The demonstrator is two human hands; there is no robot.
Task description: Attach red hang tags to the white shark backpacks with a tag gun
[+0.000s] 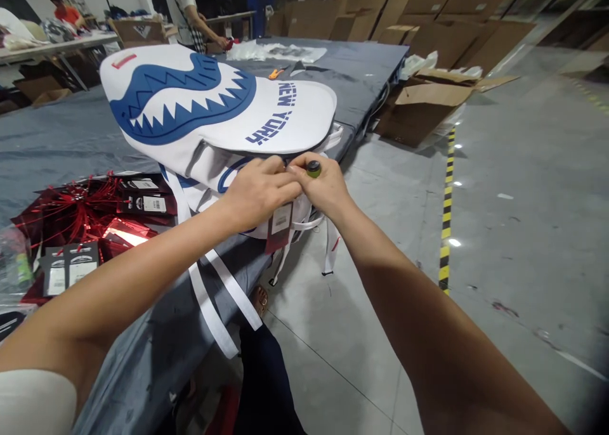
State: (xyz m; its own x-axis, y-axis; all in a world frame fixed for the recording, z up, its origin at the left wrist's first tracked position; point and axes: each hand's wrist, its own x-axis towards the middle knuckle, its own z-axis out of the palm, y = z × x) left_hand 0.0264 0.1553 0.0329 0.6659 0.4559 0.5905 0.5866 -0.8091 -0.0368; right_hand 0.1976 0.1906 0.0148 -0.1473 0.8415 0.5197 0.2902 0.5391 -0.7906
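Observation:
A white backpack (228,115) with a blue toothed-mouth design and NEW YORK lettering lies on the cloth-covered table in front of me. My left hand (264,191) is at its near side, fingers pinched together and meeting my right fingertips. What those left fingers pinch is too small to make out. My right hand (326,184) is closed around a small green tool with a black end (313,168); the rest of the tool is hidden in the palm. Just below the left fingers hangs a dark red hang tag (280,227) with a white label. White straps (221,302) dangle off the table edge.
Red-stringed hang tags (80,216) lie piled on the table at left. An open cardboard box (423,105) stands on the floor at right, near yellow-black floor tape (447,213). A person (188,16) stands across the table; another sits farther back. Cartons (328,16) line the back.

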